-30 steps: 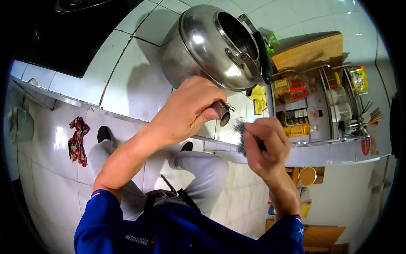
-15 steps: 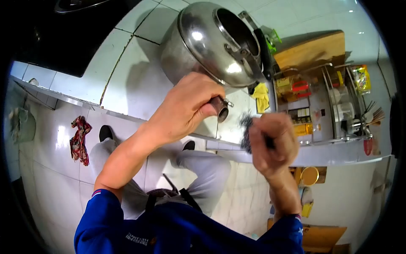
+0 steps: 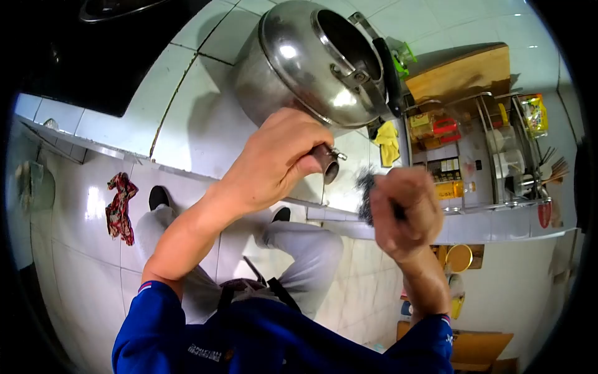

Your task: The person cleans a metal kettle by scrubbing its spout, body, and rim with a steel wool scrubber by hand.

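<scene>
Metal spout (image 3: pixel 329 165) sits at the near edge of the worktop (image 3: pixel 187 143), in front of the big steel kettle (image 3: pixel 274 81); looks like the kettle's own, but the hand hides the join, can't confirm. Left hand (image 3: pixel 277 156) has its grip clamped around the spout, thumb and fingers set back from the end, which leaves the open mouth and the small metal fitting on its rim exposed; reads as a steadying hold. Right hand (image 3: pixel 408 212), slightly blurred, has its grip closed on a dark, wiry pad (image 3: pixel 366 196), the frayed side sticking out past the fingers towards the spout, probably so the rough part stands clear of the hand. Pad and spout apart, near each other. Kettle rests on the tiles, opening uncovered and turned rightward, black handle (image 3: pixel 389 81) off to that side, out of the hands' way; tilted or not, can't tell. Further right, a yellow cloth (image 3: pixel 388 144) lies just beside a metal rack (image 3: pixel 492 209), whose rails keep bottles (image 3: pixel 451 189) together. Behind that, a wooden board (image 3: pixel 464 71), apparently leaned on the wall to stay off the work surface. Far left, a black, glossy hob-like panel (image 3: pixel 75 68). Down on the floor (image 3: pixel 81 249), well apart from everything, a crumpled patterned cloth (image 3: pixel 119 209); no clear reason for that one.
</scene>
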A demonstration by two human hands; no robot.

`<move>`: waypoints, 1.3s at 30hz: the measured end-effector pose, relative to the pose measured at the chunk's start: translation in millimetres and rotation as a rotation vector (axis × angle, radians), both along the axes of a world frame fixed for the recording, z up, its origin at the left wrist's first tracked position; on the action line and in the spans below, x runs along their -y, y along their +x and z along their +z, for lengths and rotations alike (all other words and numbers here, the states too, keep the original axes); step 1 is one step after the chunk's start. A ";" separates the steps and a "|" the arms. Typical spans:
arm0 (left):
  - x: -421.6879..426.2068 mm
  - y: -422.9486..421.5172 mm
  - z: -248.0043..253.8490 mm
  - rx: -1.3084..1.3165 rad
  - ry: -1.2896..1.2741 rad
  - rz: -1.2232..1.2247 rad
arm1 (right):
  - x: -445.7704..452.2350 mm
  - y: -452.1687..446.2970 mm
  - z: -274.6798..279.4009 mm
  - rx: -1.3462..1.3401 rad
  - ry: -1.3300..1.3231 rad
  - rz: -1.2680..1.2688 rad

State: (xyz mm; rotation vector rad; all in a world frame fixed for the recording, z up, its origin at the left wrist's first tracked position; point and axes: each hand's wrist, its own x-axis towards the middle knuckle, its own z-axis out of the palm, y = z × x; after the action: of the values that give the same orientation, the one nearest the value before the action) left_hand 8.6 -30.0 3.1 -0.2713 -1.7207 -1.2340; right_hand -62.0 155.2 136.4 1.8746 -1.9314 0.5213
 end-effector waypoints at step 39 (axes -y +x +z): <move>-11.6 4.8 -0.1 0.005 0.001 -0.046 | -23.5 4.9 -4.4 0.137 -0.088 -0.173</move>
State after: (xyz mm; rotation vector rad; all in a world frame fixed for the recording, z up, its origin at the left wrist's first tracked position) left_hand 13.4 -18.4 3.0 -0.3089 -1.7267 -1.2698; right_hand -57.1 178.7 132.0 1.6381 -2.0980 0.6832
